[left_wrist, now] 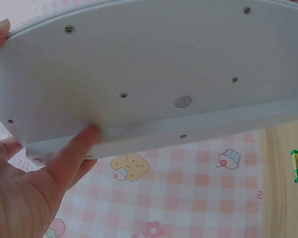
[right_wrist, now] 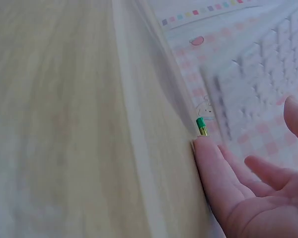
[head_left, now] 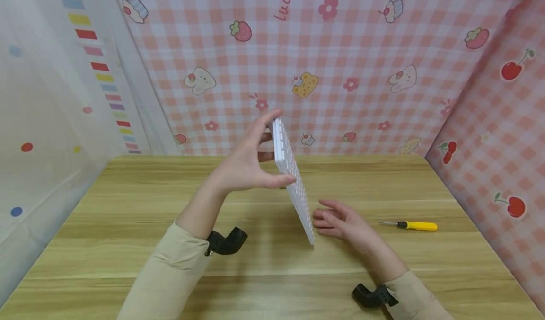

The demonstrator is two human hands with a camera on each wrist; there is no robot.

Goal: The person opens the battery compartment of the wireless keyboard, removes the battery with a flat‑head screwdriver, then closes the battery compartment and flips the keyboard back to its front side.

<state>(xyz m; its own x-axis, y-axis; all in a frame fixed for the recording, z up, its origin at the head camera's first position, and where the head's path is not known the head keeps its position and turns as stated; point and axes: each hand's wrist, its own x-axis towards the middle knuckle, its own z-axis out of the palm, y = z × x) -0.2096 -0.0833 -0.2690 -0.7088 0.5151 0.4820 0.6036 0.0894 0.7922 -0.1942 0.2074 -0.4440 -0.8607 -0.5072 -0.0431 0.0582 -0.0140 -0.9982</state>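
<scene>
In the head view a white keyboard (head_left: 300,201) is tilted steeply on edge above the table, seen almost edge-on. My left hand (head_left: 244,164) grips its far end, thumb on the key side and fingers on the back. The left wrist view shows the keyboard's plain underside (left_wrist: 154,59) with several small screws. Near the lower end, my right hand (head_left: 347,225) has loosely bent fingers and holds nothing. The keys (right_wrist: 268,69) face this hand; whether a fingertip touches the keyboard, I cannot tell. A green battery (left_wrist: 296,166) lies on the table behind the keyboard.
A yellow-handled screwdriver (head_left: 419,226) lies on the wooden table (head_left: 127,206), right of my right hand. Pink checked cloth (head_left: 238,69) hangs behind the table and along its right side. A pale dotted sheet (head_left: 47,121) hangs at the left.
</scene>
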